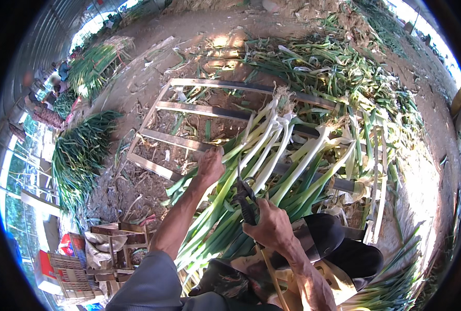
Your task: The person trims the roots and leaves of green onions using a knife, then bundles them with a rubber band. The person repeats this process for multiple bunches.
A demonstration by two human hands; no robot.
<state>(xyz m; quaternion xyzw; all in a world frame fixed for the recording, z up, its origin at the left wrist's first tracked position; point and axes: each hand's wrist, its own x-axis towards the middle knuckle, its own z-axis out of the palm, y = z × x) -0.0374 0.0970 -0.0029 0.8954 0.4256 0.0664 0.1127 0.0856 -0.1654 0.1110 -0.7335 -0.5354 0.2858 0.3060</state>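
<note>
Long green onions (268,155) with white stems and roots lie across a slatted wooden frame (199,109), their green leaves reaching towards my lap. At the left edge of the bundle, my left hand (211,165) has its fingers curled beside the stems; whether it pinches a leaf I cannot tell. My right hand (271,223) is closed round the black handle of an air blow gun (246,198), whose thin nozzle points up at the stems. A yellowish hose (271,272) runs down from the handle past my right forearm.
Trimmed leaves (331,66) are heaped beyond the frame. Bunches of green onions (84,155) stand at the left, with more at the lower right (393,272). Wooden stools (115,233) and a woven basket (73,272) are at the lower left. People (55,83) sit far off at the upper left.
</note>
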